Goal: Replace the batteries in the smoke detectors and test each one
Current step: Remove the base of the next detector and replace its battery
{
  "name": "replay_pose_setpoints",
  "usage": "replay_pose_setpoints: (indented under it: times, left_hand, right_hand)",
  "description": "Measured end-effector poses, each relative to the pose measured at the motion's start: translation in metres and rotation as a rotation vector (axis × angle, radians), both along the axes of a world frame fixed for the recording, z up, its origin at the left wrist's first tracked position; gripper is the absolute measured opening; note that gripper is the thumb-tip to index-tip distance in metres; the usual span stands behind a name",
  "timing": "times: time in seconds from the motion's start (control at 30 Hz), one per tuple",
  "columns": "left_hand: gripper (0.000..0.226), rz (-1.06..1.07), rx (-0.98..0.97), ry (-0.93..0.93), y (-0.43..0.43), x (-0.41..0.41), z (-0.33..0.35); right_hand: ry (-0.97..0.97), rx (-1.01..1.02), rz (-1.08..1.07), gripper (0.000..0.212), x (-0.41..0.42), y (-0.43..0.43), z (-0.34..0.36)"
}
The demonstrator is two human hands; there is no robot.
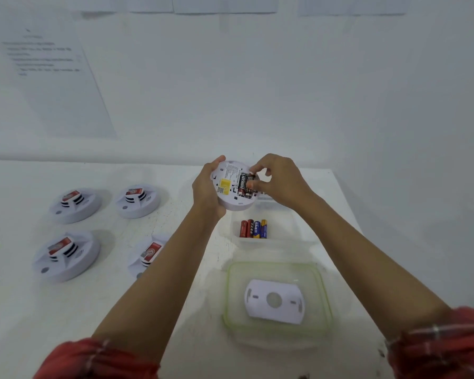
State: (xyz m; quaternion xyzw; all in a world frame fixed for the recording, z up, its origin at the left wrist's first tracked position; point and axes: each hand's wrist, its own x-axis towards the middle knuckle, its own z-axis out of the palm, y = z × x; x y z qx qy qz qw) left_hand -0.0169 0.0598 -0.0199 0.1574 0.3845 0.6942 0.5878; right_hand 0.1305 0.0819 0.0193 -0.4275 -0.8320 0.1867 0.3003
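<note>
Here, smoke detector (228,184) in left grip (206,187), right grip (281,181) pinching battery (248,189).

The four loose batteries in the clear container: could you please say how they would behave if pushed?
The batteries are cylinders lying side by side, so they would probably roll. The clear container should stop them. They look rigid, and are likely dense for their size.

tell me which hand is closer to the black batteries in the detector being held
Right. The right hand pinches the black batteries in the detector with its fingertips. The left hand grips the detector's opposite rim, apart from them.
</note>
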Motion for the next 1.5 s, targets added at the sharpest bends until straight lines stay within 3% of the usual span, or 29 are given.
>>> replay_pose_setpoints:
  times: [0.07,0.17,0.27,0.37,0.47,0.53,0.63,0.77,1.23,1.37,1.5]
  left_hand:
    - [0.048,-0.032,-0.015,-0.016,-0.006,0.001,0.0]
    - [0.061,-0.04,-0.03,-0.041,-0.018,0.008,0.001]
    - [0.041,0.007,-0.011,-0.055,-0.026,0.016,-0.001]
    - [0.019,-0.003,0.025,-0.04,-0.04,0.017,-0.003]
    - [0.018,-0.002,0.067,0.024,-0.058,0.016,0.001]
    - [0.021,0.001,0.075,0.076,-0.073,0.015,0.004]
    - [0.021,0.017,0.053,0.103,-0.094,0.011,0.001]
    - [0.022,-0.008,0.028,0.095,-0.12,0.008,-0.008]
    - [0.023,-0.083,0.046,0.069,-0.139,0.011,-0.015]
    - [0.024,-0.104,0.053,0.07,-0.137,0.016,-0.014]
    - [0.023,-0.111,0.037,0.094,-0.135,0.018,-0.015]
  right_hand:
    - [-0.038,0.026,-0.005,0.03,0.004,-0.01,0.001]
    - [-0.245,0.126,0.011,0.032,0.01,-0.026,0.002]
    - [-0.357,0.124,0.037,0.035,0.017,-0.039,-0.001]
    - [-0.314,-0.024,0.124,0.04,0.025,-0.049,-0.007]
    - [-0.06,-0.137,0.175,0.045,0.033,-0.065,-0.012]
    - [0.081,-0.13,0.131,0.038,0.044,-0.079,-0.014]
    - [-0.085,-0.257,0.135,0.022,0.06,-0.101,-0.022]
    - [-0.42,-0.37,0.135,0.036,0.061,-0.127,-0.047]
    - [-0.592,-0.251,0.123,0.053,0.066,-0.126,-0.058]
    - [-0.563,-0.274,0.143,0.058,0.068,-0.123,-0.057]
    - [-0.434,-0.261,0.131,0.049,0.07,-0.121,-0.054]
